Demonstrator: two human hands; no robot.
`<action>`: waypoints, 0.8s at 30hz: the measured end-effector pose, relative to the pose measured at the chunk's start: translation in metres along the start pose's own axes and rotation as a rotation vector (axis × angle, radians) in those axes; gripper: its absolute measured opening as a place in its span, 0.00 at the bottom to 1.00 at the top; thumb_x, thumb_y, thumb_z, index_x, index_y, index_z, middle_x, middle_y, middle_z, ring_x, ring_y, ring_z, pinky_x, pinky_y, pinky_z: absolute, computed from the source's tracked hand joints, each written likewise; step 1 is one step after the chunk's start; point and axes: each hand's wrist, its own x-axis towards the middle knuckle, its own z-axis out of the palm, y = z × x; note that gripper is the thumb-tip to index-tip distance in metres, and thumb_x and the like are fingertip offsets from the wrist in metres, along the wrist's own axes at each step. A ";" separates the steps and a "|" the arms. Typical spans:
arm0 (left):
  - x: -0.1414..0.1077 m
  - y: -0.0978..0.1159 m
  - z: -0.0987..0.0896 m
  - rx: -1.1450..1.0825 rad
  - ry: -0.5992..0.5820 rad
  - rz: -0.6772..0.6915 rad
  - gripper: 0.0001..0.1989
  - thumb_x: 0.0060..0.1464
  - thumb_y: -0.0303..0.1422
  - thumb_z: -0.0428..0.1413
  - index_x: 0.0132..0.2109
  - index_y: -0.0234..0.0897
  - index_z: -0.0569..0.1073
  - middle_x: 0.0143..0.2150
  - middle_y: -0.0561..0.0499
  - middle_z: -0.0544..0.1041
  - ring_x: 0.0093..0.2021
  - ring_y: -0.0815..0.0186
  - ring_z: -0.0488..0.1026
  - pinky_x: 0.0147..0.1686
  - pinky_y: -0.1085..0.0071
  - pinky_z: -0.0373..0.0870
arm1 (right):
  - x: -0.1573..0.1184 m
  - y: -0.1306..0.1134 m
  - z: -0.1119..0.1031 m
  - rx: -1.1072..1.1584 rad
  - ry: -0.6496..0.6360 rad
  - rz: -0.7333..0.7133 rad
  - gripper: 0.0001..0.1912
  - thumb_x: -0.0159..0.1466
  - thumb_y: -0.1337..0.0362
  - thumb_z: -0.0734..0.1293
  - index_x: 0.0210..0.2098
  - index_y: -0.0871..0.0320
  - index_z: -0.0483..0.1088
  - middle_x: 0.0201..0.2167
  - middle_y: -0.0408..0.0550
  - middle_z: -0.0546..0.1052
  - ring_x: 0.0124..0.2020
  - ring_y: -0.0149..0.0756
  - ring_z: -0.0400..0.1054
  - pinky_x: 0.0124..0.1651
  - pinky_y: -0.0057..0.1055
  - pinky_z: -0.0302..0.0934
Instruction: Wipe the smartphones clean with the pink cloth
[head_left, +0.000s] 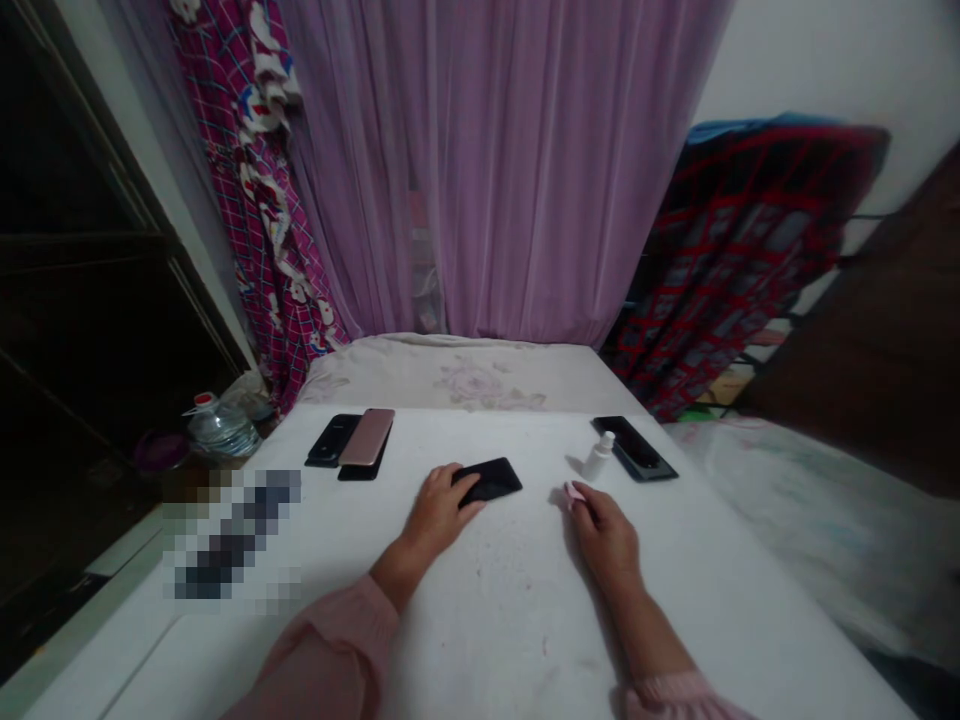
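Near the middle of the white table, my left hand (441,508) grips the left end of a black phone (495,479), thumb and fingers on its edges. To the right, my right hand (606,535) pinches a small pinkish-white cloth (574,495) just above the surface. A small white bottle (598,457) stands upright beyond that hand. Behind the bottle lies a dark phone (637,448) with what looks like another flat dark piece under it. At the left, a rose-coloured phone (367,437) rests on a black one, beside another black phone (334,440).
The white table (495,620) has a pixelated patch (232,540) at its left. A large water bottle (221,428) stands beyond the left edge. Purple curtains (510,170) hang behind, and a red checked blanket (750,230) hangs at the right.
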 end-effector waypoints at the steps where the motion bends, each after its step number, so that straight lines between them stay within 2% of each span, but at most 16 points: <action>1: 0.001 0.010 0.005 -0.021 -0.041 0.036 0.20 0.57 0.39 0.57 0.55 0.41 0.72 0.55 0.41 0.70 0.55 0.53 0.66 0.56 0.54 0.63 | 0.001 0.000 0.000 -0.001 0.014 -0.009 0.21 0.60 0.56 0.58 0.43 0.58 0.76 0.41 0.53 0.79 0.41 0.42 0.72 0.44 0.36 0.66; 3: 0.002 0.025 0.011 -0.035 -0.100 0.086 0.20 0.57 0.40 0.57 0.56 0.41 0.72 0.57 0.41 0.69 0.57 0.52 0.65 0.59 0.51 0.59 | 0.003 0.000 -0.001 -0.006 0.024 -0.023 0.20 0.60 0.58 0.58 0.41 0.59 0.77 0.41 0.53 0.79 0.42 0.42 0.72 0.45 0.37 0.66; 6: 0.003 0.035 0.015 -0.026 -0.137 0.128 0.23 0.56 0.41 0.58 0.57 0.42 0.70 0.62 0.41 0.66 0.61 0.51 0.62 0.63 0.48 0.53 | 0.004 -0.004 -0.003 -0.039 0.002 -0.035 0.18 0.61 0.59 0.58 0.40 0.58 0.77 0.40 0.52 0.78 0.42 0.42 0.71 0.47 0.37 0.65; 10: 0.006 0.035 0.020 -0.054 -0.178 0.171 0.22 0.58 0.38 0.56 0.58 0.40 0.69 0.63 0.40 0.66 0.62 0.51 0.63 0.63 0.49 0.54 | 0.002 -0.008 -0.006 -0.132 -0.107 -0.069 0.17 0.63 0.57 0.61 0.41 0.55 0.79 0.42 0.52 0.78 0.44 0.42 0.70 0.48 0.36 0.65; 13: 0.006 0.033 0.025 -0.088 -0.142 0.181 0.20 0.59 0.37 0.55 0.58 0.41 0.70 0.62 0.40 0.67 0.61 0.51 0.64 0.62 0.47 0.56 | 0.002 -0.005 -0.009 -0.163 -0.198 -0.074 0.15 0.63 0.59 0.62 0.40 0.53 0.79 0.42 0.50 0.78 0.44 0.40 0.71 0.48 0.35 0.65; 18: 0.004 0.031 0.026 -0.100 -0.094 0.224 0.19 0.59 0.32 0.53 0.57 0.39 0.70 0.61 0.40 0.68 0.62 0.51 0.64 0.61 0.45 0.57 | 0.003 -0.007 -0.013 -0.114 -0.118 -0.125 0.14 0.59 0.69 0.62 0.37 0.53 0.79 0.37 0.50 0.79 0.39 0.38 0.73 0.42 0.33 0.68; 21: 0.005 0.031 0.026 -0.111 -0.091 0.227 0.19 0.59 0.33 0.54 0.58 0.40 0.70 0.61 0.41 0.68 0.61 0.52 0.64 0.61 0.46 0.57 | -0.003 -0.019 -0.014 -0.035 -0.081 -0.205 0.14 0.61 0.68 0.62 0.41 0.53 0.78 0.37 0.49 0.79 0.39 0.36 0.72 0.41 0.32 0.68; 24: 0.006 0.032 0.026 -0.113 -0.106 0.227 0.19 0.60 0.34 0.54 0.58 0.40 0.70 0.61 0.41 0.68 0.61 0.52 0.64 0.60 0.45 0.58 | -0.014 -0.031 -0.013 -0.032 -0.118 -0.225 0.13 0.64 0.65 0.62 0.42 0.53 0.77 0.37 0.49 0.78 0.38 0.37 0.72 0.41 0.32 0.68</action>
